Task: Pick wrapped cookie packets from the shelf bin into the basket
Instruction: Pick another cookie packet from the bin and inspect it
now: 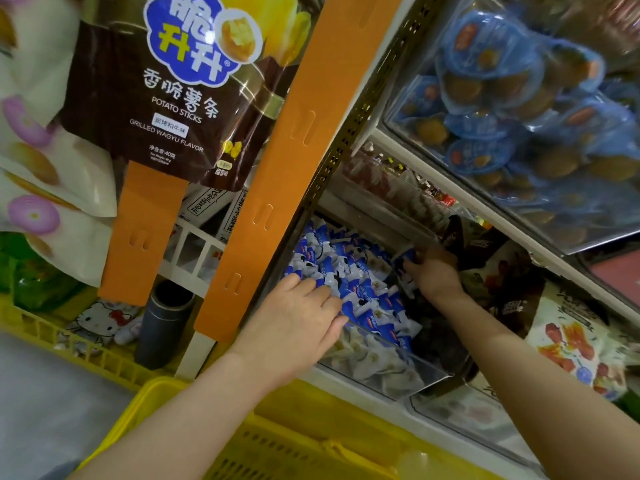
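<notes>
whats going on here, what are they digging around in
A person has both hands in a clear shelf bin full of blue-and-white wrapped cookie packets. The right hand grips one packet at the far side of the bin. The left hand lies on the pile nearer the front, fingers fairly straight. A yellow basket sits below the shelf, and no packets show in the part of it in view.
</notes>
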{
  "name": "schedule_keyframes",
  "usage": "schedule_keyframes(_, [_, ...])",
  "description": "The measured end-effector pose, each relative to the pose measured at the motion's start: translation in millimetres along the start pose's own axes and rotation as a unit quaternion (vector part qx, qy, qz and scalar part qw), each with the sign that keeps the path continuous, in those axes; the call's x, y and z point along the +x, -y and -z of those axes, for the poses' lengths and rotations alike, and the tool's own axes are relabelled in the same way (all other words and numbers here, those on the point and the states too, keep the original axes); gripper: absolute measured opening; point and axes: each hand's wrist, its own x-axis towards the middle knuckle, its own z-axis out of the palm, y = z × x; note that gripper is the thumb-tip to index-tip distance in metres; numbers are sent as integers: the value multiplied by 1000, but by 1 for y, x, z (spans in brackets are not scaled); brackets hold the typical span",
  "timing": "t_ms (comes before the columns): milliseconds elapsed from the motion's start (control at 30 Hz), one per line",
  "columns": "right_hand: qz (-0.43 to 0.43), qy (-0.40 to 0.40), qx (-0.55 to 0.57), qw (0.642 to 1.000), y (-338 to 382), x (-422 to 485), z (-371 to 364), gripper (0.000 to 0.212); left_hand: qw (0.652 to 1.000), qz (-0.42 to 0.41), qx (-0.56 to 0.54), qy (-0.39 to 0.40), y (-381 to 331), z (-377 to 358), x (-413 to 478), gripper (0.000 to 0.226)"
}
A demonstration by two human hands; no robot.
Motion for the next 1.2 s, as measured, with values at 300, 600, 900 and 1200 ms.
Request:
schedule_keyframes(300, [43, -39, 301, 952, 35, -65, 35, 24, 958, 174, -218, -64, -23, 11, 1, 29])
schedule_keyframes(600, [24, 156, 493, 856, 23, -162, 30, 17, 711, 379, -592, -27, -73, 22, -13, 7])
schedule_keyframes(900, [-56, 203, 542, 814, -3, -202, -13, 11, 791, 341, -469, 196, -76, -3, -54, 26])
schedule_keyframes(1200, [-36, 202, 476, 855, -7, -214, -42, 19, 747, 448, -473, 135, -80, -15, -63, 12])
